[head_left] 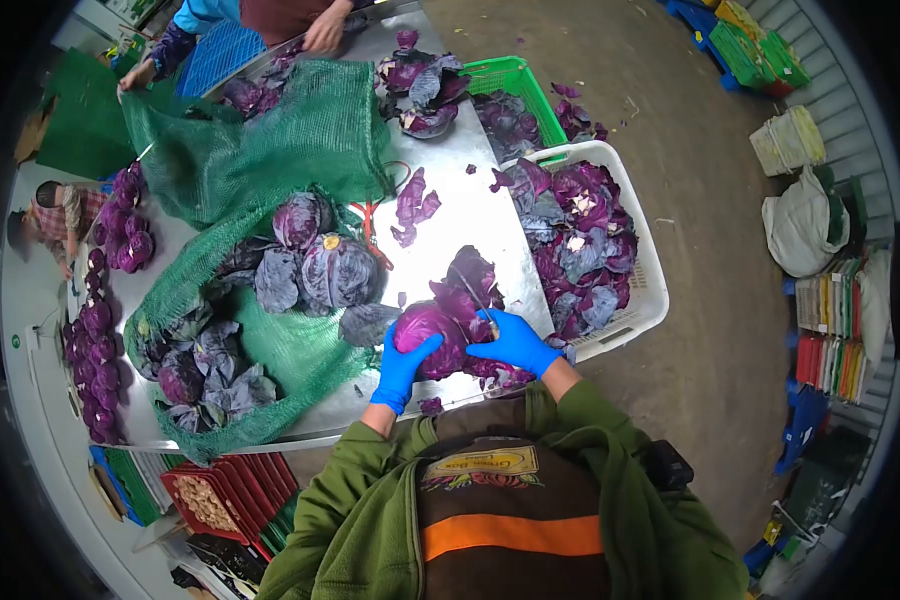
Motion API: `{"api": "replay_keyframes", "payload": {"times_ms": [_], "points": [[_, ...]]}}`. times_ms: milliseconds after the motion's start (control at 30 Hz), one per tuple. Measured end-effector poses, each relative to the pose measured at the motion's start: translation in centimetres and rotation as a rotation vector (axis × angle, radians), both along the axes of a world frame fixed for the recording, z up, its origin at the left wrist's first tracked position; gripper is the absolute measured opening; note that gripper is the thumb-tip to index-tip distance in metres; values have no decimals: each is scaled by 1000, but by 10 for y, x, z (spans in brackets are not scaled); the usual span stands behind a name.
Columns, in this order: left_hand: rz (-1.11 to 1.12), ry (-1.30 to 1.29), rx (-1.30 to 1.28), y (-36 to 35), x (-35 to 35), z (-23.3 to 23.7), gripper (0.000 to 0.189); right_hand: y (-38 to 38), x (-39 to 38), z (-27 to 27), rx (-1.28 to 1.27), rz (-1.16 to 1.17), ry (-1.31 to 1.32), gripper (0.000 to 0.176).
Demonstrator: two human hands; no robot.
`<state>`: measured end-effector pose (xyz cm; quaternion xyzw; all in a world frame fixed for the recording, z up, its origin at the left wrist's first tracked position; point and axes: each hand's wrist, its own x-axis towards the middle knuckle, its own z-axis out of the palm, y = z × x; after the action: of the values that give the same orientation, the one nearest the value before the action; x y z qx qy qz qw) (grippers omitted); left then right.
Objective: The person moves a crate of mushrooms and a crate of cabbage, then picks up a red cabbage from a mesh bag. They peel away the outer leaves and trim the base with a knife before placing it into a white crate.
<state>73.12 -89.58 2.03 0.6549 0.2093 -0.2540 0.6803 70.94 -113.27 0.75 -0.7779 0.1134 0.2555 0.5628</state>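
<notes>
My left hand [402,366], in a blue glove, is closed around the side of a red cabbage [430,338] near the table's front edge. In my right hand [516,344], also gloved in blue, is a knife [476,293], its thin blade pointing away from me over loose leaves. The right fingers lie close to the cabbage's right side. Torn purple leaves [467,275] lie just beyond the cabbage. A dark outer leaf [368,325] rests left of it, near whole cabbages [338,272] on a green net bag [295,345].
Right of the table, a white basket [653,290] holds cabbage leaves, with a green crate [535,85] behind it. Trimmed cabbages [95,350] line the table's left edge. Across the metal table [475,215], another person's hand [327,30] is near the net; a further person [65,215] stands at left.
</notes>
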Motion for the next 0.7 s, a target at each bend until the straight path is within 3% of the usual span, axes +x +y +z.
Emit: {"api": "replay_keyframes", "payload": {"times_ms": [100,167,200,267,400,500,567,700], "points": [[26,108,-79,-2,7,15,99,1,-1,-5,-64,-1,-91,75],[35,142,-90,-2,10,19,97,-3,3,2,262,-127,62,77],[35,144,-88,0,10,14,97,-3,6,1,264,-127,63,77],[-3,103,-46,2,8,6,95,-2,6,-9,65,-11,-68,74],[-17,113,-61,5,11,6,95,-5,11,-16,83,72,-103,69],[0,147,-94,4,13,12,95,9,4,-1,-79,61,-176,59],[0,148,-90,5,12,13,92,26,-1,5,-440,-117,-341,51],[-74,102,-145,24,13,2,89,26,6,4,-319,-93,-211,53]]}}
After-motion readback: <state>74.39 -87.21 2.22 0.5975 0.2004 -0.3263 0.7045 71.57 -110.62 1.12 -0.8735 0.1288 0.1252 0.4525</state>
